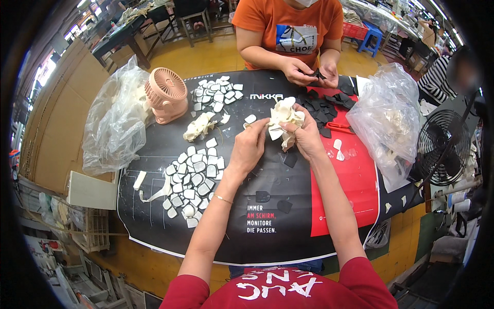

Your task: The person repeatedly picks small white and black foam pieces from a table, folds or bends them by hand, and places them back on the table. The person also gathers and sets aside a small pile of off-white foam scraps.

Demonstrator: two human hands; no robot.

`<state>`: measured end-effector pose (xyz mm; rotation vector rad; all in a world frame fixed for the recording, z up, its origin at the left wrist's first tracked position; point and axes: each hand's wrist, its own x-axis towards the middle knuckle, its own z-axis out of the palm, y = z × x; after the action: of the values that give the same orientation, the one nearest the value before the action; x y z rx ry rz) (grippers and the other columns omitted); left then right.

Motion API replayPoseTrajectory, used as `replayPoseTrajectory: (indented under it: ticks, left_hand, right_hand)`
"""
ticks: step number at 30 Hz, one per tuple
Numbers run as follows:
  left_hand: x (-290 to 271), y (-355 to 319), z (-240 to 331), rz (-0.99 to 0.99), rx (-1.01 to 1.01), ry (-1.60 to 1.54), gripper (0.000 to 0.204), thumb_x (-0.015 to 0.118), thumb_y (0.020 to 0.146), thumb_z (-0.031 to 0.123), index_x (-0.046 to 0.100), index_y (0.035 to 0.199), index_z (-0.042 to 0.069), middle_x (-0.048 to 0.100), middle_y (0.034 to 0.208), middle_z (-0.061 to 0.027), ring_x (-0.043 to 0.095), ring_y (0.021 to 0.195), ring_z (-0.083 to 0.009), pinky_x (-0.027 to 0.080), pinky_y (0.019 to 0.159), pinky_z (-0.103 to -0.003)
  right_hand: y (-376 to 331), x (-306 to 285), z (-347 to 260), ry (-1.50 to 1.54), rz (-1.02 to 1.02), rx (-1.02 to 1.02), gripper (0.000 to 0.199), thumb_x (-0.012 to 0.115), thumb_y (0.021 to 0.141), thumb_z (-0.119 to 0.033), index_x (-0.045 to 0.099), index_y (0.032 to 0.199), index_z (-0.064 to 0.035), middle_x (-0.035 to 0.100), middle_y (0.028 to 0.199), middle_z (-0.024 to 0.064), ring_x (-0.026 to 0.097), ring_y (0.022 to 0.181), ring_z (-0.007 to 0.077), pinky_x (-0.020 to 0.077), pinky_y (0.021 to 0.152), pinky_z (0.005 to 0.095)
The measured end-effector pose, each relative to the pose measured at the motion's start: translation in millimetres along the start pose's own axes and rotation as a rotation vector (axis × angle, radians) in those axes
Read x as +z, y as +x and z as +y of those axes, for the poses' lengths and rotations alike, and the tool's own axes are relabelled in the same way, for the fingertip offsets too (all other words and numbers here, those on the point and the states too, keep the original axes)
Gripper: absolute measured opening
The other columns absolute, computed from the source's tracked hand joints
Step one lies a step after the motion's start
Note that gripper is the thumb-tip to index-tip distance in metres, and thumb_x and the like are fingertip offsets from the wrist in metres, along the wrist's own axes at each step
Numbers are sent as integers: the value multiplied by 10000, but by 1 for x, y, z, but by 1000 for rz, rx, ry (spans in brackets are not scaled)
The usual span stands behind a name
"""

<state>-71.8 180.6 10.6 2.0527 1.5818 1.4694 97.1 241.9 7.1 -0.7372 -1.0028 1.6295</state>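
My right hand (304, 135) grips a ruffled bunch of small cream fabric pieces (284, 119) above the middle of the table. Close by on the left, my left hand (250, 147) has its fingers pinched together at the bunch's edge; what lies between the fingertips is too small to make out. A single small white piece (250, 119) shows just beyond my left knuckles. Left of that forearm spread many loose white, dark-edged pieces (197, 167). A second cream bunch (199, 126) lies farther off, near another pile of white pieces (218, 93).
Across the table (257, 180), a person in orange handles black pieces (318, 75) over a black pile (321, 109). Red-handled scissors (337, 127) lie beside it. A pink fan (166, 95) and clear plastic bags (116, 121) stand left; another bag (386, 123) and a black fan (443, 147) are right.
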Motion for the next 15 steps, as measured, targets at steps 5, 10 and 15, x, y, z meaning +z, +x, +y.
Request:
replayPoseTrajectory:
  ticks: [5, 10, 15]
  left_hand:
    - [-17, 10, -2, 190, -324, -127, 222, 512, 1038, 75, 655, 1162, -43, 742, 950, -165, 746, 820, -209, 591, 690, -307]
    - [-55, 11, 7, 207, -608, -808, 298, 516, 1054, 151, 617, 1204, -86, 711, 1103, -166, 728, 967, -241, 613, 775, -297]
    - [-55, -25, 54, 116, -675, -900, 318, 547, 1041, 145, 620, 1257, -77, 705, 1123, -161, 720, 1009, -243, 612, 814, -309]
  right_hand:
    - [0, 3, -2, -257, -11, -139, 658, 754, 826, 4, 426, 1396, 9, 664, 1157, 119, 673, 998, 161, 560, 805, 278]
    - [-4, 13, -14, -866, -68, -197, 574, 804, 839, -209, 557, 1332, -47, 654, 1190, 125, 645, 1076, 239, 522, 888, 354]
    - [-30, 24, -30, -1315, 96, -548, 425, 772, 852, -345, 687, 1179, -87, 629, 1206, 141, 578, 1136, 322, 456, 943, 446]
